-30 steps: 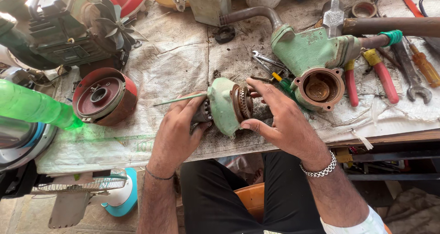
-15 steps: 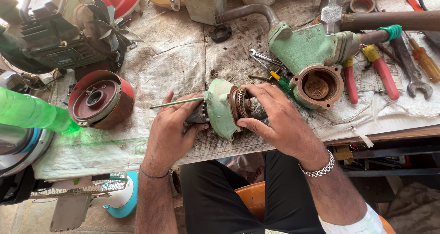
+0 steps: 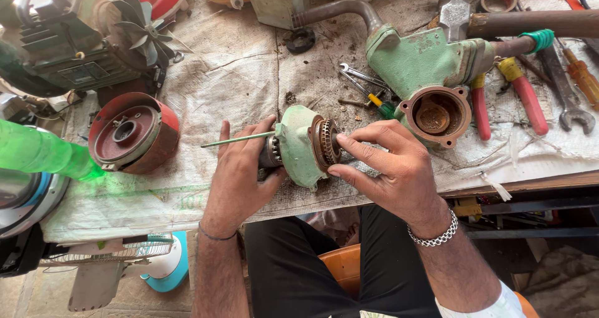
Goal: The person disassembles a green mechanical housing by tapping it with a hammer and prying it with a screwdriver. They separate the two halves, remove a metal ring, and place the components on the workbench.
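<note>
— Pump end cover (image 3: 298, 144), green, sits at the table (image 3: 206, 75) edge; left hand (image 3: 240, 174) cups it, thin rod (image 3: 237, 139) alongside.

— Right hand (image 3: 393, 168)?

— Fingers pinch the brass impeller (image 3: 326, 142). Its hold looks light; a slip might drop it off the edge.

Green pump cover (image 3: 298, 144), rusty impeller (image 3: 324, 142)
</note>
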### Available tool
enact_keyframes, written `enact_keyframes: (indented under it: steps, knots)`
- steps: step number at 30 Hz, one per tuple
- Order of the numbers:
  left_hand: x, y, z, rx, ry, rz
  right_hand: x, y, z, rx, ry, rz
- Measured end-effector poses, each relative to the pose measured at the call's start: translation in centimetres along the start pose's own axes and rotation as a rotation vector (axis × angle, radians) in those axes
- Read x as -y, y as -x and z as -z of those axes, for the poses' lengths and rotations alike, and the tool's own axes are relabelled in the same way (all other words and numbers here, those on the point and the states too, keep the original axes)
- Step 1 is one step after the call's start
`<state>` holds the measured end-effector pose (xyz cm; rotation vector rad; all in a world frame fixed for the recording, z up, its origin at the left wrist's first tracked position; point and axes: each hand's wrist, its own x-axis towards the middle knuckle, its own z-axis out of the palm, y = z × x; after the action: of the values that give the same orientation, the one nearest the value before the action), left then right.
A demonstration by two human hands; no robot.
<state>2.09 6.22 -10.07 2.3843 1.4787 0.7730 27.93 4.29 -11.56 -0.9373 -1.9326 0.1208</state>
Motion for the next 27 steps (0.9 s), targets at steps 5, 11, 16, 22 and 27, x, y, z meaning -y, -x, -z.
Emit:
enact_keyframes:
  steps: [5, 11, 16, 22, 27]
  knots:
    - [0.2, -0.2, -0.1, -0.001, 0.017, -0.027, -0.2, 0.2, 0.2, 0.000, -0.004, 0.045]
    - [0.5, -0.1, -0.2, 0.009, 0.023, -0.012, 0.2, 0.0, 0.3, -0.029, 0.003, -0.020]
    - [0.7, -0.3, -0.3, -0.006, -0.005, -0.031, 0.7, -0.8, 0.4, 0.019, 0.005, -0.042]
    - [0.7, -0.7, -0.2, -0.028, 0.030, -0.022, 1.0, -1.6, 0.7, 0.019, 0.019, -0.115]
    - [0.4, -1.0, 0.0, -0.005, 0.034, 0.023, 0.7, -1.4, 0.5, -0.005, 0.032, -0.145]
